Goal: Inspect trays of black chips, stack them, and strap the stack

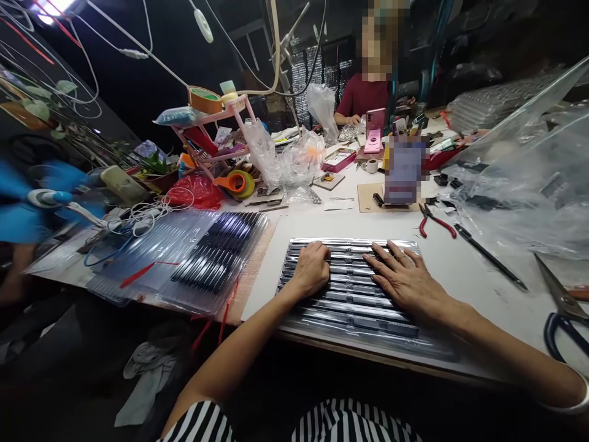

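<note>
- Striped clothing (pixel 356 423), black and white: lowest in the head view, nearest the camera.
- Clear tubes (pixel 352 287), one panel, side by side, filled with dark pin-edged parts: lay on the white worktop (pixel 464 279), close to its near edge, under both hands.
- Left hand (pixel 310 270): fingers curled inward on the left part of the panel; whether they pinched a tube could not be told.
- Right hand (pixel 407 279): fingers spread flat across the right part, gripping nothing visible.
- Step in hand, as judged: steadying or evening the tubes as one layer.
- Next move, as judged: called for level pressure from both hands, lest a tube ride over its neighbour.
- Second batch of tubes (pixel 218 252), part dark-filled: to the left, apart from the panel, a red strip (pixel 138 274) lying on it.
- Pliers (pixel 444 224), red-handled, and black pen (pixel 490 256): beyond the right hand.
- Scissors (pixel 559 294): near the right forearm, limiting room on that side, along with clear plastic bags (pixel 529 166).
- Pink phone (pixel 375 138), propped up: far side, before a seated person (pixel 350 95).
- Obstruction on the panel: none seen except the hands.
</note>
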`<state>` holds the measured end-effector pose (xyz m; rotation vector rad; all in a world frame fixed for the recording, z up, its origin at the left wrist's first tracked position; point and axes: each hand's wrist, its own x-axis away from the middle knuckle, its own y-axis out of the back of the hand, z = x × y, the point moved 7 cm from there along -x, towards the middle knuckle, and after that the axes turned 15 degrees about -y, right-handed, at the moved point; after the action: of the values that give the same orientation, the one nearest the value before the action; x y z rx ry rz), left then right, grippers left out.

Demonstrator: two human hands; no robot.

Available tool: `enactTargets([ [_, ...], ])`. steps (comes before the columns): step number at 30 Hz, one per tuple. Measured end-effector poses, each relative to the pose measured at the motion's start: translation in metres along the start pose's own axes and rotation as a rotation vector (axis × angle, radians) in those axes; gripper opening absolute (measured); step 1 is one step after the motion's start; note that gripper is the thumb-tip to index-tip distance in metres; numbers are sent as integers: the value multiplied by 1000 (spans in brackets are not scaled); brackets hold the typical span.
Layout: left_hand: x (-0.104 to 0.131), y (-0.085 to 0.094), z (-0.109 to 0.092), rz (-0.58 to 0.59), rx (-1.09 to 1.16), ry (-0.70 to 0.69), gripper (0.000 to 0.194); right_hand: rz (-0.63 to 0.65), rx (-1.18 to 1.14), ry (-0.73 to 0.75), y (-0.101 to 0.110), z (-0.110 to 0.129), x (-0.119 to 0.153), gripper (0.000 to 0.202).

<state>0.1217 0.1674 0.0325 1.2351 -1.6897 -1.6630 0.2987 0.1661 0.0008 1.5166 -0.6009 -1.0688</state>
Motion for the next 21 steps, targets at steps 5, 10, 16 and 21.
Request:
enactTargets([
  [5,7,1,-11,12,53,-87,39,19,-31,4,1,0,-1,44],
  [10,2,-4,-25,75,53,-149,47,43,-22,13,-3,1,-5,43],
  [16,-4,-8,-24,106,50,-118,37,60,-28,32,-4,4,-7,43],
  [21,-1,-13,-26,98,-18,-101,44,24,-40,46,-5,4,-6,45],
])
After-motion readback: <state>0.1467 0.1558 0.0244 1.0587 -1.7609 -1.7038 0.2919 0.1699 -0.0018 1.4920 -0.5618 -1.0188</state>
